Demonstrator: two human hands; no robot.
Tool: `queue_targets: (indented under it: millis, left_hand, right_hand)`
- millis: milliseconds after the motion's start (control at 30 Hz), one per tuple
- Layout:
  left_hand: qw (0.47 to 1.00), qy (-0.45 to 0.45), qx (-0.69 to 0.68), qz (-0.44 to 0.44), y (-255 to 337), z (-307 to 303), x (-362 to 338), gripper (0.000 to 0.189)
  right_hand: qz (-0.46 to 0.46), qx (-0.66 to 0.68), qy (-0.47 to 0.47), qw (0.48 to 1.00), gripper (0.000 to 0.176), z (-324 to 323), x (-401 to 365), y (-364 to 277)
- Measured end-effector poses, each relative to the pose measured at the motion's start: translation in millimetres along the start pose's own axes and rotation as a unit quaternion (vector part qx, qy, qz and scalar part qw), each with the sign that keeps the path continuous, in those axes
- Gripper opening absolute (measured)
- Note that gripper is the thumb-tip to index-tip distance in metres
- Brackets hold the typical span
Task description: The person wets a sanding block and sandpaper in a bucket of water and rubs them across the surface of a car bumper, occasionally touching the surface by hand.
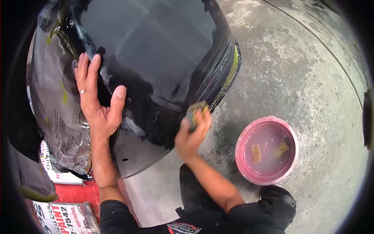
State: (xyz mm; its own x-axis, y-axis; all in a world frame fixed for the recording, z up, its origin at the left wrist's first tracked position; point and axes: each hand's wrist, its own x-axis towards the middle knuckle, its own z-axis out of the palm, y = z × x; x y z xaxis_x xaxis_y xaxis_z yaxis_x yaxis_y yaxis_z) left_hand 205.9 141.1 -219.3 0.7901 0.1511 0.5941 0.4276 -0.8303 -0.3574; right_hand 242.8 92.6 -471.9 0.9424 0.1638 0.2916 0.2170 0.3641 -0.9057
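A large black car body panel (163,46), curved and wet, fills the upper middle of the head view. My left hand (99,103) rests on its left part with the fingers stretched out, a ring on one of them. At the panel's lower right edge, my right hand (191,136) is closed on a small grey and yellow sanding pad (198,110). Motion blurs the pad and the fingertips. Whitish wet streaks run along the panel's edge above the pad, next to a yellow-green strip (232,70).
On the concrete floor (311,78) to the right stands a pink bucket (238,150) of cloudy water. It holds a tan rectangular piece (256,153) and a yellowish one (281,149). A plastic-covered part (62,128) and printed signs (66,218) lie at left.
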Motion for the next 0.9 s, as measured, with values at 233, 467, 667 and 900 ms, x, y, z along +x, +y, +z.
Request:
queue_targets:
  millis: [233, 467, 667, 900]
  left_hand:
    - [1.0, -0.007, -0.009, -0.006, 2.6, -3.7, -1.0, 0.063]
    - [0.999, -0.002, -0.027, -0.02, 0.3, 0.0, -2.9, 0.064]
    - [0.998, -0.031, -0.018, -0.042, 7.3, -0.1, 0.1, 0.062]
    - [0.997, -0.021, -0.02, -0.074, 3.4, -1.7, 0.3, 0.053]
  right_hand:
    - [0.057, 0.012, -0.012, 0.998, 0.042, -4.3, 116.3, -3.1]
    - [0.098, 0.056, -0.057, 0.992, 0.039, -6.9, 140.7, 2.0]
    - [-0.091, 0.017, -0.033, 0.995, 0.044, -8.1, 41.4, -12.3]
    - [0.011, 0.101, -0.082, 0.991, 0.042, -4.7, 169.2, -23.5]
